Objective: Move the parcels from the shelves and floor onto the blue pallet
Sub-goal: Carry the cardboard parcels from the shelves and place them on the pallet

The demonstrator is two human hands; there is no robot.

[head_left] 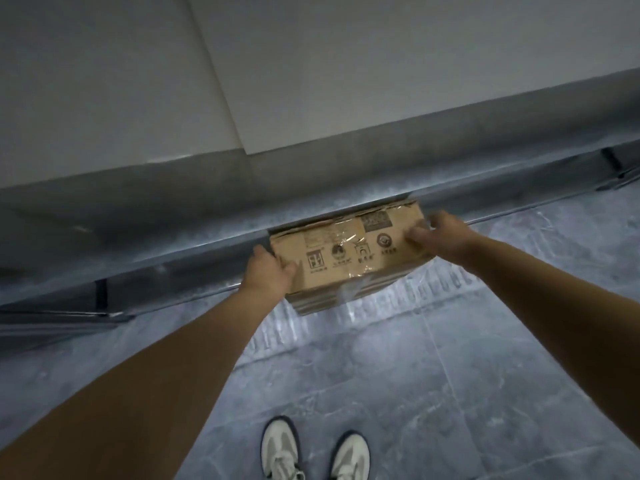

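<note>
A brown cardboard parcel (349, 258) with printed symbols and clear tape stands on the grey floor against the base of a wall. My left hand (268, 271) grips its left side, thumb on the front face. My right hand (438, 235) grips its upper right corner, fingers curled over the edge. The parcel's far side is tucked under a dark ledge and hidden. No blue pallet is in view.
A grey skirting ledge (207, 216) runs across the frame below a white tiled wall (311, 64). Grey marbled floor tiles (433, 375) spread in front. My two white shoes (311, 452) stand at the bottom.
</note>
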